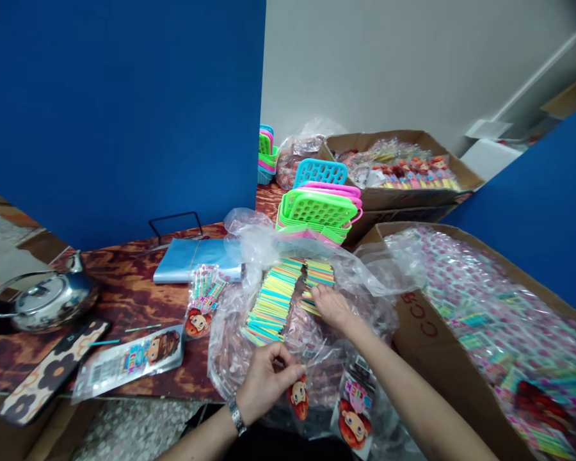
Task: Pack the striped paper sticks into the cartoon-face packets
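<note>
My left hand (267, 378), with a metal watch band at the wrist, pinches a small clear packet (298, 398) printed with a red-haired cartoon head. Beyond it, my right hand (330, 306) reaches into the smaller heap of thin coloured sticks (320, 272), its bent fingertips closed on some of them. A larger row of yellow, blue and green sticks (271, 301) lies left of that hand. Both heaps rest on a crumpled clear plastic bag (230, 358). Another printed packet (354, 413) lies near the front edge, below my right forearm.
Left on the wooden table (139, 307) are a metal kettle (57, 298), a flower-patterned phone case (52, 374), a printed pouch (134, 358), a filled packet (204, 301) and blue sheets (192, 256). Stacked plastic baskets (319, 208) stand behind. Cartons of packets (422, 326) (393, 195) flank the right.
</note>
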`<state>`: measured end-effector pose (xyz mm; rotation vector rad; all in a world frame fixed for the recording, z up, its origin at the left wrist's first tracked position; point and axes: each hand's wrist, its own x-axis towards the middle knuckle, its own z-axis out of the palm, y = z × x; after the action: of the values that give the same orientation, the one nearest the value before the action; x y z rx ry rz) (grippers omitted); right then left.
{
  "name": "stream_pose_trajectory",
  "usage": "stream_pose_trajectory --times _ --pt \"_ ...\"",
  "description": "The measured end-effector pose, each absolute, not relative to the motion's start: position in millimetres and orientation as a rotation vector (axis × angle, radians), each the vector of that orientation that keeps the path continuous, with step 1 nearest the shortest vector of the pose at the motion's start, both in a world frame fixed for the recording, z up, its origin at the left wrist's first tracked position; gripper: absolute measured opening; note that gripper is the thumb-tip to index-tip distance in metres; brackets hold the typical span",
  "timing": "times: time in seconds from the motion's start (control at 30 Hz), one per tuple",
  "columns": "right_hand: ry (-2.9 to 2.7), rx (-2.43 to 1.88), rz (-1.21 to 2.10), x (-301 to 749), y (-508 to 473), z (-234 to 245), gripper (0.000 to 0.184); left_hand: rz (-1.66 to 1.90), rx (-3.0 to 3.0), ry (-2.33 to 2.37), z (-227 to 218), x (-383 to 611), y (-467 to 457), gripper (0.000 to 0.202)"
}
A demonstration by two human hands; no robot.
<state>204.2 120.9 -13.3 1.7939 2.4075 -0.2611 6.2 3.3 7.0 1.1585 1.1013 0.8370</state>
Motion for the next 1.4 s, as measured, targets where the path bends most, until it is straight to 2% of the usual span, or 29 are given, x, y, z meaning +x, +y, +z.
stream_pose_trajectory --times 0.1,0.23,0.5,0.7,0.8,0.87,0.97,1.3,1.4 --pt "2.478 1.898 -0.366 208.0 118.2 -10.0 0.016 0.837 1.134 1.11 8.6 5.3 4.4 0.023" --pt "2.609 2.008 -0.615 210.2 111.3 -3.4 0.021 0.829 1.11 1.103 10.0 7.0 5.1 0.024" --pt "2.809 1.989 -1.072 204.7 95.7 11.9 0.026 0.836 1.09 1.085 11.4 7.3 3.1 0.025" --pt "2.975 1.962 -1.683 180.3 78.5 34.2 0.02 0.933 1.072 0.948 12.9 8.2 8.9 0.025" --pt "2.993 2.033 -2.051 167.4 71.6 49.2 0.019 0.946 1.109 1.026 11.0 10.6 15.3 0.024" --pt "3.001 2.139 -2.168 161.0 67.7 59.0 0.018 0.941 1.165 1.128 9.1 11.4 19.1 0.022" --pt "3.013 2.252 -2.162 152.9 61.8 69.1 0.017 0.942 1.241 1.226 7.3 11.3 22.4 0.02" --pt "3.164 2.269 -1.768 130.3 50.8 68.1 0.023 1.005 1.312 1.273 7.5 11.8 22.1 0.017" --pt "3.187 2.204 -1.519 134.6 45.7 63.7 0.02 1.041 1.36 1.261 9.7 8.5 24.3 0.016"
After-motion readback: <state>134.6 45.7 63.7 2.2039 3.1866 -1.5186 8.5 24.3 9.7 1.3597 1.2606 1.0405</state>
